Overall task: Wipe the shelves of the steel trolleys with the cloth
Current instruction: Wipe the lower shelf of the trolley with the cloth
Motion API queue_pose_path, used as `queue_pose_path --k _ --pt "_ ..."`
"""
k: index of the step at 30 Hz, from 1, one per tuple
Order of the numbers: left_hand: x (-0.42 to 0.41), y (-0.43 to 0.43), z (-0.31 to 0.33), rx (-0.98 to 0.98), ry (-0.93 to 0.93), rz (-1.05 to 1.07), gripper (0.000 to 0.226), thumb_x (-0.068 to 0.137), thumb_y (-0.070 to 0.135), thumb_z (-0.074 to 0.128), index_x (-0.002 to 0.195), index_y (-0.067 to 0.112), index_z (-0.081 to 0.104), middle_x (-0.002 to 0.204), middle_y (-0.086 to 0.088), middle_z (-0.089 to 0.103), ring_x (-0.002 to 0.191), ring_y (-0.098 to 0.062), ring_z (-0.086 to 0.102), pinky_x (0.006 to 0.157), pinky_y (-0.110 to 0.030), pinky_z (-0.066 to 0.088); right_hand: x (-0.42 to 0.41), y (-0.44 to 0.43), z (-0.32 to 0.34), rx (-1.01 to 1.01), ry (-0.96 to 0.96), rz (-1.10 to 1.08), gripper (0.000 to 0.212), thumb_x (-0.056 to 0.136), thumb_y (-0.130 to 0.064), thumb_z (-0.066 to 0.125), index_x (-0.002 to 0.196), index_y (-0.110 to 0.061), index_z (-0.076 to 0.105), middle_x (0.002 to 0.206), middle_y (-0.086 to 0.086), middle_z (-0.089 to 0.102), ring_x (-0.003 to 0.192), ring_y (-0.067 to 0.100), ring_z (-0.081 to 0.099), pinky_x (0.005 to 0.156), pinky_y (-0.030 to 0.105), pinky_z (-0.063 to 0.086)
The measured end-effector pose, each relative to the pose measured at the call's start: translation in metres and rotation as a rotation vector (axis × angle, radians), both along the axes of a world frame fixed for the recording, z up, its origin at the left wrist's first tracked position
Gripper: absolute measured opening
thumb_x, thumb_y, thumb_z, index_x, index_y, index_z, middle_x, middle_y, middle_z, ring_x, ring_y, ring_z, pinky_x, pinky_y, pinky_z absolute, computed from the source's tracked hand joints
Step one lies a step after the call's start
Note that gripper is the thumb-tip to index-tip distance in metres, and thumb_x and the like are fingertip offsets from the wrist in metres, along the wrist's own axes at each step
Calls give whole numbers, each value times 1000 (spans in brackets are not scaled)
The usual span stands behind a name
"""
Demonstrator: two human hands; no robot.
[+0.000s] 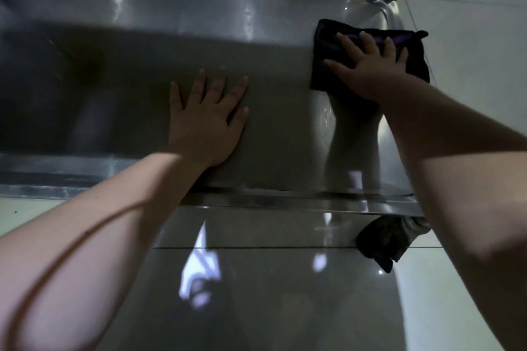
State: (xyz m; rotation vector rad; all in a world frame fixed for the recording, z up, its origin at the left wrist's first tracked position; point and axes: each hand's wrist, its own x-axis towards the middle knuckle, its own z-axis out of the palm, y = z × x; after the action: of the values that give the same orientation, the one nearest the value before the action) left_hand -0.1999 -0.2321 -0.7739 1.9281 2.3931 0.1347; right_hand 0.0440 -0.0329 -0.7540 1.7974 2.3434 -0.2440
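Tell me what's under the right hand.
A dark cloth with a purple stripe, pressed flat by the right hand with straight fingers onto the steel trolley shelf. The shelf surface beneath the cloth is covered, so unseen.

Dim, soft-focus, glare on steel shelf (176, 17), wide-angle edge distortion

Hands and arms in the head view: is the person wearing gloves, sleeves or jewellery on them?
No. The left hand and right hand are bare, with no gloves, and no rings show on the fingers. The left forearm and right forearm are uncovered as far as the picture reaches: no sleeves, watch or bracelet in sight.
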Motion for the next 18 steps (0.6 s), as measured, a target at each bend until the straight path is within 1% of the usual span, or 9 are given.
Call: queue_pose_path --k 3,7,12,14,16,17,18 --pt "2 1 -2 1 5 0 55 100 54 19 152 48 6 164 6 7 151 -24 1 116 -61 -2 12 -22 0 2 17 44 75 83 -85 20 149 -55 1 165 -4 -1 148 41 -4 115 61 -6" --pt "1 2 -1 -28 0 6 54 99 55 16 152 49 3 165 7 1 151 -24 -2 116 -61 -4 29 -81 -2 57 53 66 77 79 -85 16 149 -56 2 165 -3 4 148 40 -2 117 60 -5" --pt "3 2 6 -69 -38 -8 54 100 55 17 152 49 5 165 8 -1 151 -23 -4 116 -61 -7 53 -164 -5 87 59 27 79 71 -88 11 144 -63 -1 164 -10 2 149 36 -3 118 54 -6" --pt "-6 3 11 -54 -54 -47 53 101 53 19 153 46 11 164 7 8 151 -24 3 116 -60 -7 56 -177 -5 95 57 20 80 70 -89 11 144 -63 0 164 -10 2 149 35 -3 118 53 -7" --pt "-30 0 14 5 -47 -49 51 103 48 24 153 38 22 162 4 22 148 -28 14 118 -58 -1 56 -178 -4 100 58 19 79 72 -93 10 144 -63 0 164 -11 0 149 34 -5 118 53 -8" --pt "-45 -2 14 12 -48 -22 51 103 48 26 153 37 23 161 2 24 147 -30 16 118 -57 1 54 -177 -3 99 55 12 79 71 -93 9 144 -63 -1 164 -11 0 149 34 -5 118 53 -8" --pt "-59 -4 13 1 -46 11 51 103 48 26 153 38 22 161 2 22 148 -31 14 118 -58 1 52 -176 -2 94 46 -3 81 69 -91 7 144 -63 -2 164 -11 -1 149 35 -6 118 55 -8"
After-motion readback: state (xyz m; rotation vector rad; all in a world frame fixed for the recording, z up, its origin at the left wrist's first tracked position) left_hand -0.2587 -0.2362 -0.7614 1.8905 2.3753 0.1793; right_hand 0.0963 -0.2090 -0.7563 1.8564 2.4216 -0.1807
